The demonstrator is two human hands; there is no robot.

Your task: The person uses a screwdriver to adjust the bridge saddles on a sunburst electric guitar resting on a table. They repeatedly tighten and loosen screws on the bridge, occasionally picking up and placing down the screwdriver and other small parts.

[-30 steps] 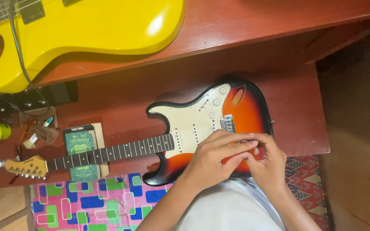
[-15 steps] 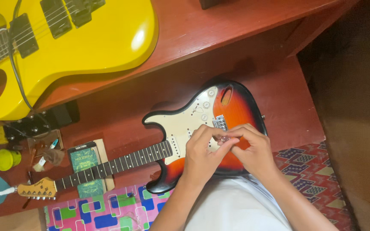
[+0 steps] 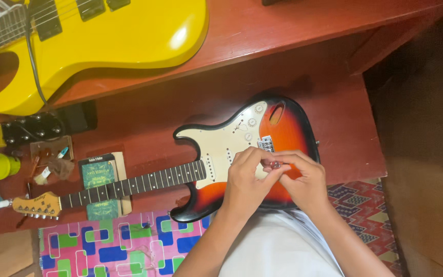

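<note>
Both my hands, left point(image 3: 244, 182) and right point(image 3: 303, 182), pinch one small metal part point(image 3: 274, 165) over the sunburst guitar point(image 3: 283, 128); a slip could drop it, denting the finish.

guitars: 2 (1 sunburst point(image 3: 283, 128), 1 yellow point(image 3: 129, 36)) | hands: 2 | green cup point(image 3: 1, 166): 1

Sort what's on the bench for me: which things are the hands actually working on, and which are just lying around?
In hand:
- sunburst guitar, flat on the red bench
- left hand and right hand, fingertips meeting on a small shiny part over the guitar body

Lying about:
- yellow guitar
- green booklet under the neck
- yellow-green cup
- patterned mat
</note>
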